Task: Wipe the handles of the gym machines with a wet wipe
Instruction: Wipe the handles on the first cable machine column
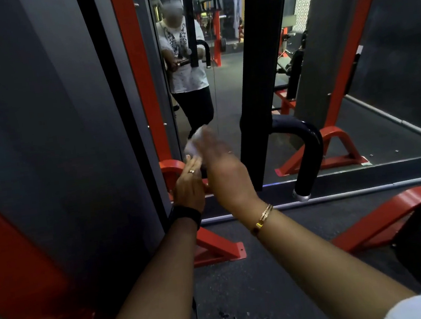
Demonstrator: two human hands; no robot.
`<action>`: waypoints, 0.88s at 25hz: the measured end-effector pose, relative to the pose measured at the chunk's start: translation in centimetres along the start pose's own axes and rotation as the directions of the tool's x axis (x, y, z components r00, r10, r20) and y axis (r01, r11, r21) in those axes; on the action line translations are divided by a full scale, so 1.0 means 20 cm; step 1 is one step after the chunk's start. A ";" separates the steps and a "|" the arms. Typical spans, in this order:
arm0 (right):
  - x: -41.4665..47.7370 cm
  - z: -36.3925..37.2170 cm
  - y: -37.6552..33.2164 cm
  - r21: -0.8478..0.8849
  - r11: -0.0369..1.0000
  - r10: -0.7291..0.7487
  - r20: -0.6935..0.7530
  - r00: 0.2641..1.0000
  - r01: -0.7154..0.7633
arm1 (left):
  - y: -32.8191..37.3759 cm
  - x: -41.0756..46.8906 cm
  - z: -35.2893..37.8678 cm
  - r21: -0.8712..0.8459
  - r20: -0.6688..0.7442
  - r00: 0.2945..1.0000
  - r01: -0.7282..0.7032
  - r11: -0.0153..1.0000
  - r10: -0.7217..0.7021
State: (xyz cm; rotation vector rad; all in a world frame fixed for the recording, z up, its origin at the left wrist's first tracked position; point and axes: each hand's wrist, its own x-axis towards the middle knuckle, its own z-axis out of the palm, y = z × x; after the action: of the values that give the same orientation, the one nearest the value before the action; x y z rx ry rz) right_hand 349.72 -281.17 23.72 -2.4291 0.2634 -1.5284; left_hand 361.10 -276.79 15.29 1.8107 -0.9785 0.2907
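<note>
Reaching forward, left hand [190, 188] beside blurred right hand [222, 169] clutching wet wipe [194, 146].

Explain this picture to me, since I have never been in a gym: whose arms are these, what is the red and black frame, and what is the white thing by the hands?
It is one picture, from a camera on the person's head, looking forward and down, so the arms are their own. The left hand wears a ring, the right hand gold bracelets. At their fingertips is a white wet wipe; motion blur hides which hand grips it. The red frame and black post belong to a gym machine; the curved black handle on the post is untouched. Behind stands a mirror, showing the same person.
</note>
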 end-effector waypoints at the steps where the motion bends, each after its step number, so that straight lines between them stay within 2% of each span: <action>1: -0.02 0.05 0.06 -0.245 0.948 -0.181 0.102 0.978 0.201 | 0.01 -0.01 0.00 -0.004 -0.042 0.999 -0.005 1.000 0.005; 2: -0.05 0.10 0.10 -0.377 0.896 -0.167 0.202 0.965 0.235 | 0.02 -0.01 0.00 -0.035 -0.066 0.998 0.003 0.999 -0.005; 3: -0.08 0.14 0.12 -0.453 0.870 -0.083 0.249 0.965 0.192 | 0.03 -0.02 0.00 -0.065 -0.062 0.998 0.013 0.998 -0.017; 5: -0.16 0.19 0.15 -0.504 0.845 0.024 0.369 0.929 0.178 | 0.02 -0.04 0.00 -0.019 -0.026 1.000 -0.009 1.000 0.009; 7: -0.24 0.21 0.19 -0.488 0.819 -0.070 0.436 0.897 0.301 | -0.01 -0.04 0.00 0.076 0.015 0.998 -0.054 0.996 0.053; 9: -0.20 0.18 0.23 -0.473 0.778 -0.182 0.459 0.870 0.413 | -0.03 -0.05 0.00 0.164 0.020 0.994 -0.110 0.980 0.108; 10: -0.16 0.18 0.24 -0.490 0.766 -0.171 0.469 0.866 0.416 | -0.03 -0.05 0.00 0.209 0.023 0.990 -0.139 0.968 0.137; 13: -0.14 0.17 0.20 -0.557 0.771 -0.014 0.471 0.882 0.310 | -0.02 -0.05 -0.01 0.284 0.049 0.987 -0.163 0.945 0.155; 16: -0.30 0.17 0.24 -0.519 0.758 -0.173 0.424 0.889 0.395 | -0.01 -0.05 -0.02 0.307 0.075 0.990 -0.135 0.942 0.117; 19: -0.21 0.14 0.27 -0.533 0.720 -0.229 0.421 0.877 0.444 | -0.01 -0.05 -0.01 0.352 0.065 0.992 -0.126 0.928 0.110; 20: -0.16 0.16 0.27 -0.563 0.701 -0.201 0.434 0.878 0.438 | -0.01 -0.05 0.00 0.370 0.059 0.994 -0.110 0.922 0.094; 22: -0.10 0.17 0.23 -0.585 0.741 -0.026 0.467 0.884 0.331 | -0.01 -0.04 0.01 0.410 0.057 0.995 -0.093 0.907 0.076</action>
State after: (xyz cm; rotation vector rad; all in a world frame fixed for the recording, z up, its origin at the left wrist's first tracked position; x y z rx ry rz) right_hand 351.84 -284.57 19.23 -3.3640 0.5575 -0.9941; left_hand 360.61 -276.49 14.61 2.1646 -1.0848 0.5517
